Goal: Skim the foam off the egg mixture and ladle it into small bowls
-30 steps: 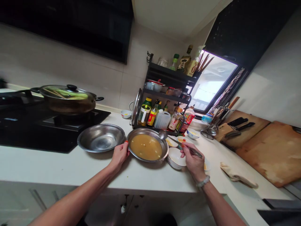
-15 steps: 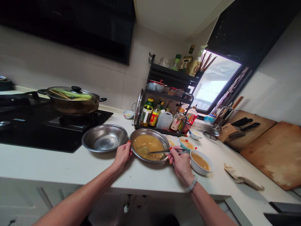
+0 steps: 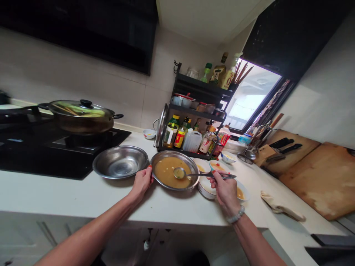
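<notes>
My left hand (image 3: 142,181) is closed on the left rim of a steel bowl (image 3: 186,157) of thin, yellowish-brown soup. My right hand (image 3: 225,187) grips the dark handle of a ladle (image 3: 180,173). Its round metal head sits at the soup's surface with some liquid in it. Just right of the steel bowl, partly behind my right hand, is a white bowl (image 3: 205,190). Farther right, another white bowl (image 3: 245,193) with soup is half covered by that hand. Two small bowls of similar liquid stand behind the ladle handle.
An empty steel bowl (image 3: 120,162) stands at left. Beyond it, a lidded pot (image 3: 80,120) sits on the black cooktop (image 3: 69,162). A black rack (image 3: 199,111) of bottles and jars backs the bowls. To the right are a cloth (image 3: 280,207), knives and cutting boards (image 3: 318,173).
The ladle's head has risen from within the soup to the surface, and its handle reaches farther right. My right hand has moved right, bringing a white bowl beside the steel one into view.
</notes>
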The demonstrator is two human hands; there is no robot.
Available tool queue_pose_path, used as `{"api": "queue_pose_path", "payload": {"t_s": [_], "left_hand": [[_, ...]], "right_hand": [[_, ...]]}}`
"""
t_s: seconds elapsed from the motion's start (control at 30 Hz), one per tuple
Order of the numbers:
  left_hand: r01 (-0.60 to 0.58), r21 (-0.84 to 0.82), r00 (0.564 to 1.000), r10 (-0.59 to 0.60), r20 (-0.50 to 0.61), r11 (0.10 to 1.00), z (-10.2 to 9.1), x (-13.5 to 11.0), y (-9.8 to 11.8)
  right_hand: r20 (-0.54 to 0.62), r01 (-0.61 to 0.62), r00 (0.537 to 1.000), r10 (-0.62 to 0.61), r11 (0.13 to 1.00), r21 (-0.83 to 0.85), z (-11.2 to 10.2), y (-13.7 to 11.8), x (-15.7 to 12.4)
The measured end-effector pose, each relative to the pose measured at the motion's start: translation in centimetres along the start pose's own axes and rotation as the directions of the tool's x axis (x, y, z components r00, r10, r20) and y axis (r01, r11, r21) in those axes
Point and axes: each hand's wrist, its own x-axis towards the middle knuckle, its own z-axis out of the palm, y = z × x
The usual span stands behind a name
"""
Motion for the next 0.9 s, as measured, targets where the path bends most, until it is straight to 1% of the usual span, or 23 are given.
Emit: {"api": "queue_pose_path", "payload": {"t_s": [0.17, 0.27, 0.4, 0.5, 0.6, 0.67, 0.73, 0.8, 0.87, 0.9], "left_hand": [[0.01, -0.002, 1.0, -0.01, -0.003, 1.0, 0.0, -0.1, 0.2], [-0.003, 0.01, 1.0, 0.003, -0.008, 1.0, 0.0, -0.1, 0.2], [-0.014, 0.023, 1.0, 0.014, -0.002, 1.0, 0.0, -0.2, 0.3], [-0.007, 0.023, 1.0, 0.007, 0.0, 1.0, 0.0, -0.2, 0.3], [-0.008, 0.023, 1.0, 0.008, 0.004, 1.0, 0.0, -0.1, 0.1], [-0.009, 0.025, 1.0, 0.008, 0.009, 1.0, 0.0, 0.0, 0.0], [-0.004, 0.026, 1.0, 0.004, 0.004, 1.0, 0.0, 0.0, 0.0], [-0.004, 0.026, 1.0, 0.004, -0.003, 1.0, 0.0, 0.0, 0.1], [-0.001, 0.024, 1.0, 0.001, -0.006, 1.0, 0.0, -0.1, 0.2], [0.002, 0.023, 1.0, -0.002, -0.005, 1.0, 0.0, -0.2, 0.3]], "right_hand": [[-0.01, -0.038, 0.999, 0.039, 0.998, 0.048, -0.8, -0.5, 0.7], [-0.037, -0.038, 0.999, 0.04, 0.998, 0.051, -1.8, -0.9, 1.8], [-0.118, 0.01, 0.993, -0.004, 0.998, 0.055, -3.2, -1.3, 4.0], [-0.204, 0.084, 0.976, -0.071, 0.995, 0.057, -4.0, -1.3, 5.6], [-0.264, 0.14, 0.954, -0.14, 0.99, -0.018, -4.3, -0.9, 6.5], [-0.278, 0.136, 0.948, -0.154, 0.987, -0.084, -4.5, -0.6, 6.5], [-0.258, 0.122, 0.952, -0.164, 0.978, -0.17, -4.6, -0.2, 6.2], [-0.189, 0.143, 0.961, -0.203, 0.946, -0.291, -4.8, 0.0, 5.6], [-0.071, 0.222, 0.96, -0.272, 0.888, -0.402, -5.0, 0.1, 4.8], [-0.004, 0.282, 0.949, -0.314, 0.856, -0.433, -5.0, 0.1, 4.3]]}}
